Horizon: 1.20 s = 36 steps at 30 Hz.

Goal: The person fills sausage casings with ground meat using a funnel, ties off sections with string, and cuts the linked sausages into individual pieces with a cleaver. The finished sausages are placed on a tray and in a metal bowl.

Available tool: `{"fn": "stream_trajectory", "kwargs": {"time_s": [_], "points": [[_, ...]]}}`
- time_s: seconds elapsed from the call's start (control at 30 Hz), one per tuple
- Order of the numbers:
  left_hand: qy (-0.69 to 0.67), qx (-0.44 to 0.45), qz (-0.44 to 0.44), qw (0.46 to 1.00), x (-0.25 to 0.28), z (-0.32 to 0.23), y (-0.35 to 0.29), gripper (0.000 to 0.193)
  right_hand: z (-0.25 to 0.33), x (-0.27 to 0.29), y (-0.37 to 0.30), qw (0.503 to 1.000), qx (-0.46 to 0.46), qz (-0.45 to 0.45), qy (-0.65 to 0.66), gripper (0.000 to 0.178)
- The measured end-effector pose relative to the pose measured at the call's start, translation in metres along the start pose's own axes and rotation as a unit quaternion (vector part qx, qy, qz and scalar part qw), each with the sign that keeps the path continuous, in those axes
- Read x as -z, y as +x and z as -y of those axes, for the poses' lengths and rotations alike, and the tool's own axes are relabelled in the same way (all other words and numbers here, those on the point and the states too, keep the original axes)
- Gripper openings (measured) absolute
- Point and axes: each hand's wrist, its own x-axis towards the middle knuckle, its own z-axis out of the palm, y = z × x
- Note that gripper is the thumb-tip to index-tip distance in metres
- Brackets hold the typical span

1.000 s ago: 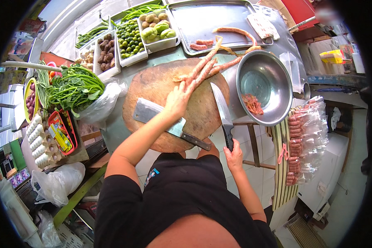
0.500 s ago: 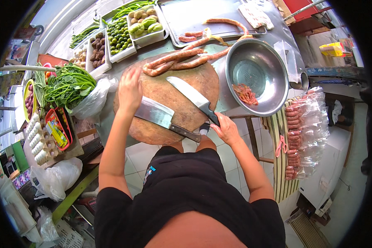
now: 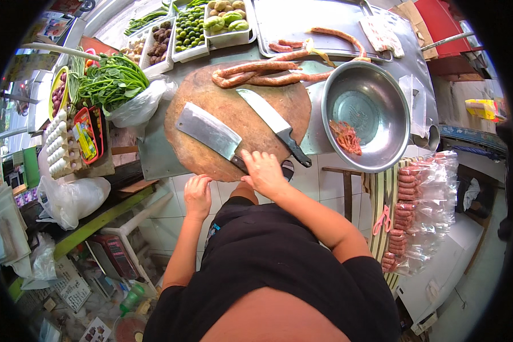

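Cleaver (image 3: pixel 208 131) on the round wooden chopping board (image 3: pixel 214 100), at about nine o'clock from its centre, lying flat. Seen with its long axis slanting, with the blade end toward ten o'clock and the handle toward four, reaching the near edge of the board.

Left hand (image 3: pixel 197 195) just off the board at seven o'clock, half open, with loosely bent fingers and no thing visible in it; half a second ago, over the board near nine. Right hand (image 3: pixel 261 171) at five o'clock, on the handle of the cleaver. Not possible to tell from above about the firmness of this grip. Moved there from the handle of the long knife (image 3: pixel 264 111); by judgement, a change of tool, with the knife now released.

At twelve to one o'clock, folded sausage (image 3: pixel 268 80) along the far edge, mostly on the nine-to-three axis. Knife at three, with tip toward eleven and black handle toward four, past the edge. Lastly, beyond the board at three, steel bowl (image 3: pixel 385 97) with reddish strips (image 3: pixel 346 137) inside.
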Motion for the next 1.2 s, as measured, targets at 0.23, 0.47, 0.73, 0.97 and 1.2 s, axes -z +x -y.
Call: {"fn": "stream_trajectory", "kwargs": {"time_s": [0.23, 0.47, 0.73, 0.97, 1.2], "points": [[-0.026, 0.014, -0.048, 0.998, -0.029, -0.001, -0.030, 0.016, 0.007, -0.037, 0.016, 0.995, -0.050, 0.035, 0.084, 0.048], [-0.029, -0.127, -0.078, 0.988, -0.054, -0.045, -0.023, 0.016, -0.016, 0.017, 0.033, 0.969, -0.049, 0.019, 0.242, 0.032], [0.109, -0.363, 0.047, 0.924, -0.111, -0.114, 0.060, 0.041, -0.051, 0.109, -0.048, 0.962, -0.032, -0.161, 0.218, 0.036], [0.225, -0.421, -0.053, 0.877, -0.161, -0.143, 0.101, 0.025, -0.082, 0.104, -0.110, 0.929, -0.063, -0.338, 0.137, 0.032], [0.081, -0.484, -0.049, 0.870, -0.102, -0.141, 0.123, 0.027, -0.106, 0.076, -0.172, 0.892, -0.234, -0.337, 0.189, 0.031]]}}
